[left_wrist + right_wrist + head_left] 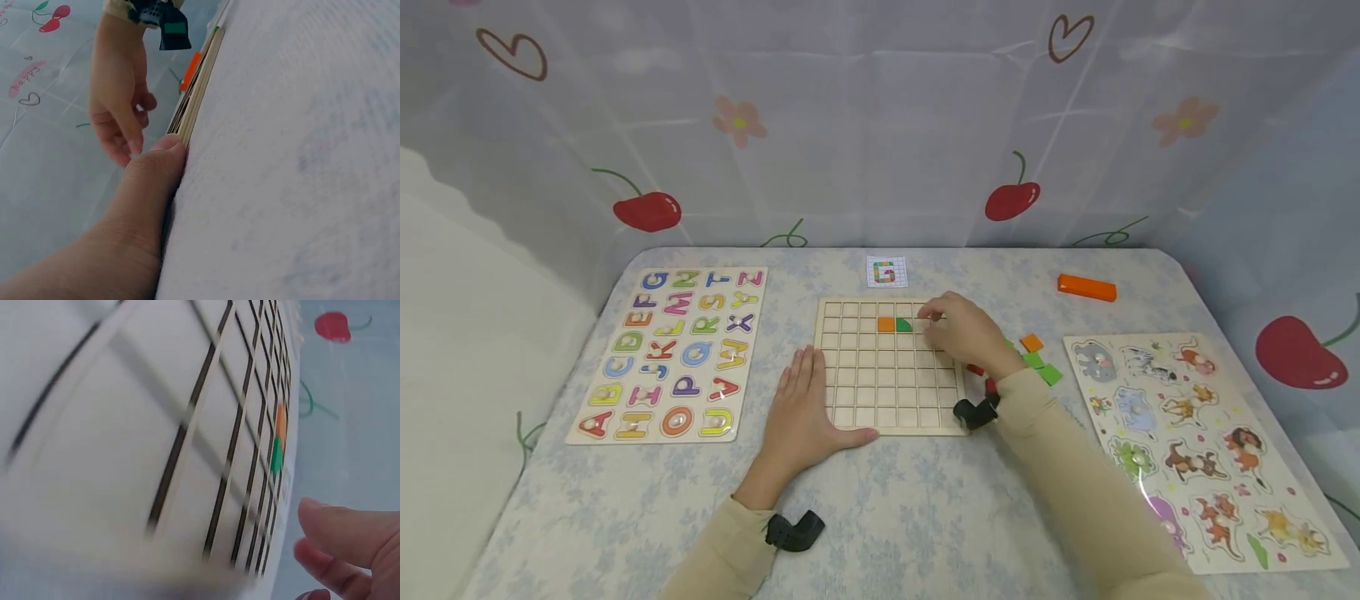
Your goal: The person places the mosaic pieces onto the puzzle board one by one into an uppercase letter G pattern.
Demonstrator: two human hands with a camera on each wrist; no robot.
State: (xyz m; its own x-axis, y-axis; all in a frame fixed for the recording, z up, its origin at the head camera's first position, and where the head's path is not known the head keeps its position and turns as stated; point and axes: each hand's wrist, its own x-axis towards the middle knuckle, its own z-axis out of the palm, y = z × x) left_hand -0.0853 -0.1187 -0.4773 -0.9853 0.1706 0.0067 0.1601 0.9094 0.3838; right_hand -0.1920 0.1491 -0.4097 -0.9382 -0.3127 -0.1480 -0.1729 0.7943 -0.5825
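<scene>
A wooden grid board [887, 392] lies in the middle of the table. One orange tile [886, 324] and one green tile [903, 324] sit side by side in its second row. My left hand [805, 400] lies flat on the table against the board's left side, its thumb [159, 162] along the front edge [197, 94]. My right hand [936, 321] hovers over the board's upper right, fingers loosely curled just right of the green tile, with nothing visible in them. In the right wrist view the fingertips [337, 531] sit off the board [187, 425].
An alphabet puzzle [670, 354] lies at the left, an animal puzzle [1195, 442] at the right. Loose orange [1032, 342], green [1043, 367] and red [976, 369] tiles sit right of the board. A letter card [886, 272] and an orange block [1086, 287] lie behind.
</scene>
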